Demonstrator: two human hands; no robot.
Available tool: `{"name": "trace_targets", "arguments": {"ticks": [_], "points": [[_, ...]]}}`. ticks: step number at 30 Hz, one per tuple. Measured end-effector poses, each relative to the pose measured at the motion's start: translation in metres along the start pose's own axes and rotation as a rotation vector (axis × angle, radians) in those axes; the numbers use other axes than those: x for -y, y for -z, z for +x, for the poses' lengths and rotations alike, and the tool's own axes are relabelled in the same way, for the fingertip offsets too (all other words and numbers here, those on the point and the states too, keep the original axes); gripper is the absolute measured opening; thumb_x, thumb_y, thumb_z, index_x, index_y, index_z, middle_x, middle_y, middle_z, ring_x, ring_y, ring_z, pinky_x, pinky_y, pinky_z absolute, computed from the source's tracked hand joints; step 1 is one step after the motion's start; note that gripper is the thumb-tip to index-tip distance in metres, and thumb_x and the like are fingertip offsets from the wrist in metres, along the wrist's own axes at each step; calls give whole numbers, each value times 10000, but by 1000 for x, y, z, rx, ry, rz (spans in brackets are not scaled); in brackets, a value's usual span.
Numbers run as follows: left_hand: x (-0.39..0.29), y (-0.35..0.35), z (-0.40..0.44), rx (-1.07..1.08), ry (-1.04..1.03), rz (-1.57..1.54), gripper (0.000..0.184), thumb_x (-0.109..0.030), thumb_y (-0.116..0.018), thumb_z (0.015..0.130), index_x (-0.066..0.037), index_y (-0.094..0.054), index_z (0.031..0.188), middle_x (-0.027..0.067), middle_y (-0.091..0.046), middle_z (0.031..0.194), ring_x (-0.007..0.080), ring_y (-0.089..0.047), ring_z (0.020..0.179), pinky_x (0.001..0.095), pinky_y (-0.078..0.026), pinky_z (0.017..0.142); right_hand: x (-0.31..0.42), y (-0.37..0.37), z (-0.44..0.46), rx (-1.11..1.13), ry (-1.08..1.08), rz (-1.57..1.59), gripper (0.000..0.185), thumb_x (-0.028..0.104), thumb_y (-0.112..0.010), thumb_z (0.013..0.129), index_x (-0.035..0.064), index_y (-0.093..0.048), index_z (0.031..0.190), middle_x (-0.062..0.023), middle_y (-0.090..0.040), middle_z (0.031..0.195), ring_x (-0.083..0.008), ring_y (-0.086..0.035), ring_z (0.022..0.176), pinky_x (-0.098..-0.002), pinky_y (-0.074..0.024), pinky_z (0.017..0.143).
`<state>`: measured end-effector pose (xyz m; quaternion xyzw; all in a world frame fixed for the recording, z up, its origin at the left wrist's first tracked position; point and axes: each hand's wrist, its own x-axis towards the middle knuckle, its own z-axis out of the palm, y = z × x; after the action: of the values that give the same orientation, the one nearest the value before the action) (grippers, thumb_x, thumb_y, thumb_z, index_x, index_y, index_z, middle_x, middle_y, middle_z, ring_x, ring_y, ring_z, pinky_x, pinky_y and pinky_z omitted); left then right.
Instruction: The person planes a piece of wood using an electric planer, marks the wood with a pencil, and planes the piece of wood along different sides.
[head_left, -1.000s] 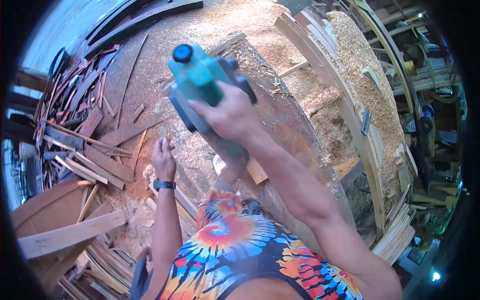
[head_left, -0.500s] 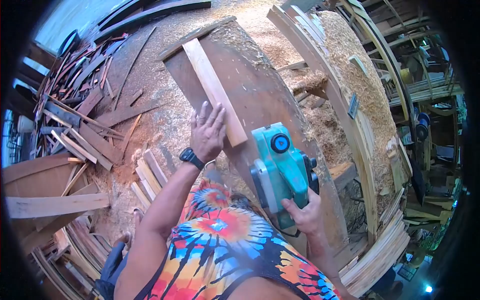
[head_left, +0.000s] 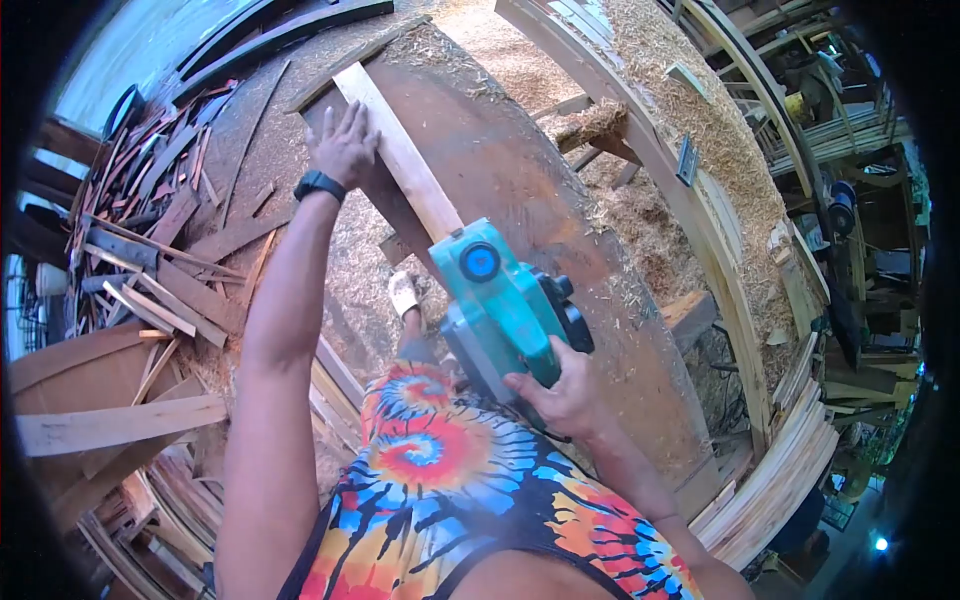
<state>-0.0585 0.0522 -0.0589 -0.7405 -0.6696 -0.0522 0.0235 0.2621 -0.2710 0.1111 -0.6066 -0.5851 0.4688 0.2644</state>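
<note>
While the worktop (head_left: 610, 335) carries a pale board (head_left: 400, 152) along its far left, a teal planer (head_left: 500, 310) covers the board's near end — right hand (head_left: 567, 392), fingers curled round its rear; left hand (head_left: 342, 150), fingers spread wide, beside the far end.
</note>
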Motion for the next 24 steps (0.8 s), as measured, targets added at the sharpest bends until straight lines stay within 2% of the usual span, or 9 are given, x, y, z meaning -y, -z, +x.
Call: {"name": "trace_targets", "arguments": {"ticks": [5,11,14,18,24], "points": [[14,27,32,153,3,85,662,-527,-408,1025,-224,-304,1604,4,-263,1681,370,-186,1550,702,-167,1176,13,-15,31,30,-17,6,436,333,-821,857,-40,-646,1001,-228,-720,828,-299,-748,751,-391,-554,659],[39,19,62,138,5,52,637,-507,-386,1038,-236,-295,1608,-8,-235,1690,362,-186,1552,679,-158,1192,12,-27,57,17,-12,-9,411,319,-824,854,-23,-658,1011,-219,-728,850,-298,-753,791,-396,-558,682],[52,9,80,105,-18,62,622,-499,-330,1054,-229,-279,1613,-21,-229,1691,359,-161,1558,679,-139,1199,22,-28,69,8,-45,-24,400,310,-824,853,-20,-663,1011,-213,-730,862,-296,-754,811,-400,-559,696],[60,7,85,81,-54,30,607,-478,-337,1060,-217,-300,1606,-9,-254,1683,341,-174,1558,654,-144,1209,30,-31,82,18,-100,-18,381,293,-818,857,-20,-665,1011,-209,-732,878,-292,-754,825,-400,-558,704],[66,-3,84,33,-86,52,611,-492,-358,1057,-240,-294,1610,-2,-255,1683,311,-184,1561,631,-157,1214,35,-36,101,-10,-68,-41,357,285,-809,858,-13,-661,988,-214,-720,850,-339,-745,808,-416,-551,686]]}}
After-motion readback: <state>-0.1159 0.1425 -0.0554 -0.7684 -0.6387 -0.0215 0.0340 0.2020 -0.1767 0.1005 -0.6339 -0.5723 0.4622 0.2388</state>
